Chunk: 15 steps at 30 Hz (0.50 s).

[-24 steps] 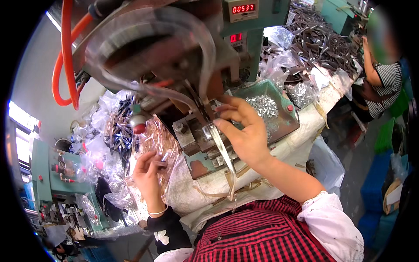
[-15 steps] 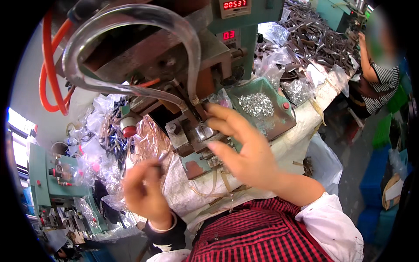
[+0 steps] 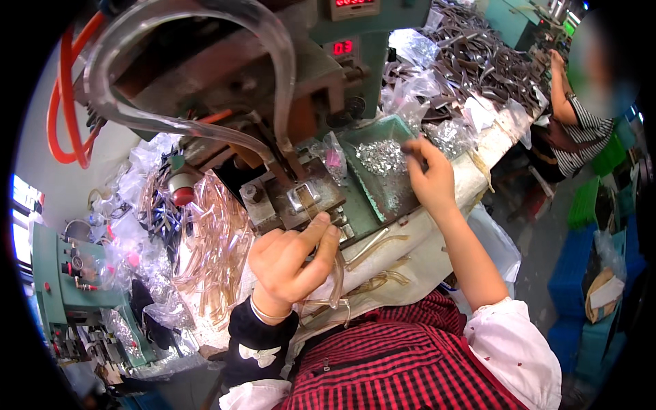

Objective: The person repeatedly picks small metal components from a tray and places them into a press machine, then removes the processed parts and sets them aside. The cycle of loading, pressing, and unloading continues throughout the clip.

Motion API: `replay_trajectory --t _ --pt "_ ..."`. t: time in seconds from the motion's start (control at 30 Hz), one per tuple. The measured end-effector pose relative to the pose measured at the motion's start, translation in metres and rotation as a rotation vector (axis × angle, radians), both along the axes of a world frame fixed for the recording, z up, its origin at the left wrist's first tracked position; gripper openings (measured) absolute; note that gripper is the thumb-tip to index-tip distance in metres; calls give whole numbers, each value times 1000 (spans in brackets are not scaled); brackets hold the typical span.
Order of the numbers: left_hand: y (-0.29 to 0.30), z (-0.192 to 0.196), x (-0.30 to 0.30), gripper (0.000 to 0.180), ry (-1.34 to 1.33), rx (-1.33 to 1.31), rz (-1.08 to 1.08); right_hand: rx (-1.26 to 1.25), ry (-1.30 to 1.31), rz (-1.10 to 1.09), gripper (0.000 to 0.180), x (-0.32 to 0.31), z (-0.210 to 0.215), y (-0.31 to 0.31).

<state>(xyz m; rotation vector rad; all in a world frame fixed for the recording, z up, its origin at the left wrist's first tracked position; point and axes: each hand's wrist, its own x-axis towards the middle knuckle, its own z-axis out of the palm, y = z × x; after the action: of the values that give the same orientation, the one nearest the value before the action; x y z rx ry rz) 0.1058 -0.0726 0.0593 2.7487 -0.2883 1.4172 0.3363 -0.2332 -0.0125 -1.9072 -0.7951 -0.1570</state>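
Observation:
My left hand [image 3: 290, 263] pinches a translucent brownish strip [image 3: 337, 283] just in front of the press's metal die block [image 3: 273, 205]. One part of the strip hangs below my fingers; its other end reaches over a small shiny metal piece [image 3: 302, 195] in the die. At the green tray [image 3: 375, 199], my right hand [image 3: 434, 183] has its fingers drawn together beside a heap of small silvery metal pieces [image 3: 383, 158]. Whatever may be between those fingertips is hidden. Above the die stands the press's narrow tool [image 3: 290, 164].
Brownish clear strips [image 3: 215, 236] lie piled left of the press. A thick clear hose [image 3: 283, 89] loops in front of it. Dark curved pieces [image 3: 478, 61] cover the far right of the table. Another person's arm [image 3: 562, 96] is at the right.
My left hand has come right from beside the strip pile to the die, with a strip in it. My right hand has left the die and moved right to the tray.

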Motion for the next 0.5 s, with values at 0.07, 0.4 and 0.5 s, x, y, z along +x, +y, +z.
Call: replay_trajectory --t 0.07,0.4,0.5 --pt "1 0 0 26 1 9 2 -86 37 60 14 -8 -1 -4" --pt "-26 2 -43 29 79 -287 127 -218 -426 6 13 -29 -19 18" --pt "-29 0 -96 19 -9 -279 464 -131 -62 -5 11 -34 -17 11"
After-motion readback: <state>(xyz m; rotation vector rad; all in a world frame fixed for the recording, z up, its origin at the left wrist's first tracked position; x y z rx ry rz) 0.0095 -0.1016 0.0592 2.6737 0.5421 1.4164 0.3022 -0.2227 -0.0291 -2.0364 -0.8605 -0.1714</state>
